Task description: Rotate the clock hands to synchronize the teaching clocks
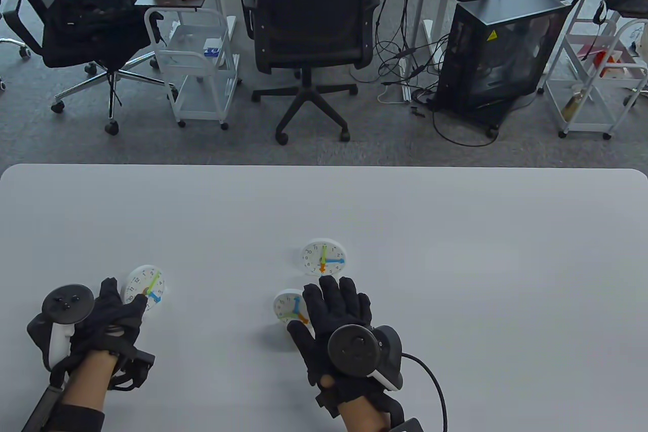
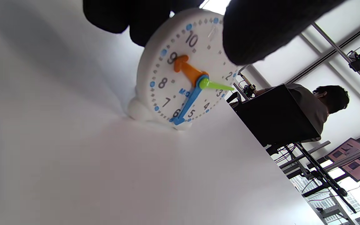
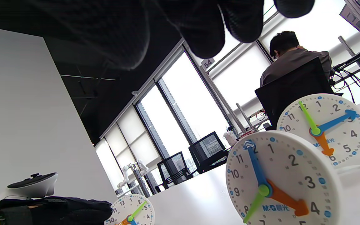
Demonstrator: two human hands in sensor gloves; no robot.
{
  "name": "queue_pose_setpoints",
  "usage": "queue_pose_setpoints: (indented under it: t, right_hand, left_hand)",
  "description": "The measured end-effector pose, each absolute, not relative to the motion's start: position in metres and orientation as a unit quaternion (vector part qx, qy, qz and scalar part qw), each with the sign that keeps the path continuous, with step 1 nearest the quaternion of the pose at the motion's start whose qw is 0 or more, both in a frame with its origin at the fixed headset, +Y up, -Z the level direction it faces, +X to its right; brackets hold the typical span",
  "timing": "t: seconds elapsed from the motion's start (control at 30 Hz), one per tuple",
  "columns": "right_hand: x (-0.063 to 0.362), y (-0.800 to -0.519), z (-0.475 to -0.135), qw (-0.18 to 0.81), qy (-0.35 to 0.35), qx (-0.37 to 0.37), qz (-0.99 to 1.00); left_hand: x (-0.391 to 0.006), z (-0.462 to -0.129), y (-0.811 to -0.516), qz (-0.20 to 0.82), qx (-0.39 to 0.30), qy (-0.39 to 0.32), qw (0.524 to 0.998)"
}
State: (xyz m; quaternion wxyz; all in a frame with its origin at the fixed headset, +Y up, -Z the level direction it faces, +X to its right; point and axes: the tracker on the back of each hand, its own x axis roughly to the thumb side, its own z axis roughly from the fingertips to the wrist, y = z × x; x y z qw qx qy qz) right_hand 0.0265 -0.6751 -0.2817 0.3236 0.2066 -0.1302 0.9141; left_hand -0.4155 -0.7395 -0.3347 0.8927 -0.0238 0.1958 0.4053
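Three white teaching clocks stand on the white table [image 1: 455,229]. My left hand [image 1: 135,302] grips the left clock [image 1: 147,288] at its top; in the left wrist view this clock [image 2: 183,81] shows orange at 9, blue near 6 and green near 3, with fingers [image 2: 255,31] over its upper face. My right hand [image 1: 334,300] hovers with spread fingers beside the middle clock [image 1: 287,306] and does not grip it. In the right wrist view the middle clock [image 3: 280,181] shows blue at 12 and orange at 4. The far clock [image 1: 324,258] shows green at 12, blue at 3 and orange at 6.
Beyond the table's far edge stand office chairs [image 1: 309,22], a wheeled cart [image 1: 197,62] and a black computer tower [image 1: 498,47] with cables. A cable [image 1: 435,391] trails from my right wrist over the table.
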Motion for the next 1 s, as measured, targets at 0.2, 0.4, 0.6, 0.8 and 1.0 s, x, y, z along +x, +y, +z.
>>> queue_pose_setpoints:
  t: [0.2, 0.4, 0.6, 0.8, 1.0]
  right_hand:
    - [0.025, -0.677, -0.283, 0.324, -0.119, 0.210, 0.915]
    - [0.024, -0.677, -0.282, 0.327, -0.121, 0.209, 0.914]
    - [0.024, -0.677, -0.282, 0.329, -0.118, 0.209, 0.913]
    - [0.023, -0.678, -0.282, 0.340, -0.116, 0.212, 0.909]
    - [0.021, -0.676, -0.280, 0.368, -0.114, 0.219, 0.896]
  left_hand:
    - [-0.417, -0.337, -0.742, 0.412, -0.007, 0.197, 0.890]
    - [-0.422, -0.340, -0.751, 0.413, 0.000, 0.209, 0.886]
    - [-0.421, -0.342, -0.748, 0.428, 0.018, 0.189, 0.884]
    - [-0.403, -0.337, -0.726, 0.489, 0.050, 0.118, 0.863]
    - [-0.378, -0.326, -0.711, 0.544, 0.048, 0.043, 0.837]
